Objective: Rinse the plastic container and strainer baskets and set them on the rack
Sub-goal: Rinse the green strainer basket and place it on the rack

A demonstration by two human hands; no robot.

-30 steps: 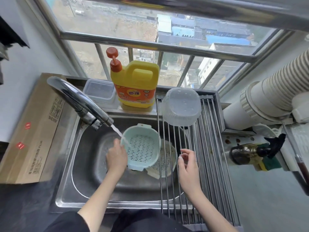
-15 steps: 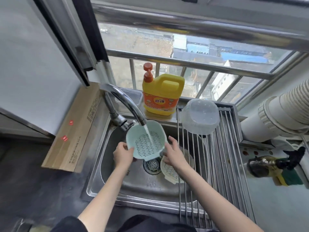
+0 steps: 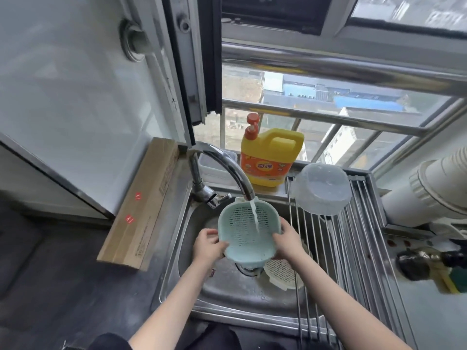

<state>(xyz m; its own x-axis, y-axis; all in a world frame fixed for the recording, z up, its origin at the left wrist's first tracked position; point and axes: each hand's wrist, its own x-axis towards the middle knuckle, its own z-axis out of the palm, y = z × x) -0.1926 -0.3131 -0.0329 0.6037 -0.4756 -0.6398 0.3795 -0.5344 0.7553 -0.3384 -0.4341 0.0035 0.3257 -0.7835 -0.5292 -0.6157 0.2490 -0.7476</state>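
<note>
A: The green strainer basket [image 3: 249,236] sits tilted under the faucet [image 3: 227,168], water running through it, above the sink [image 3: 182,248]. The left hand [image 3: 208,246] and right hand [image 3: 288,239] each grip a side of its rim.

B: Wet plastic may well slip, dropping onto the white strainer basket [image 3: 283,272] below.

A: Splash off the mesh is another risk. The clear container [image 3: 322,188] already lies upturned on the rack [image 3: 353,248]; a careless set-down could knock it.

white strainer basket [image 3: 283,272] partly hidden, sponge [image 3: 454,279] blurred
</note>
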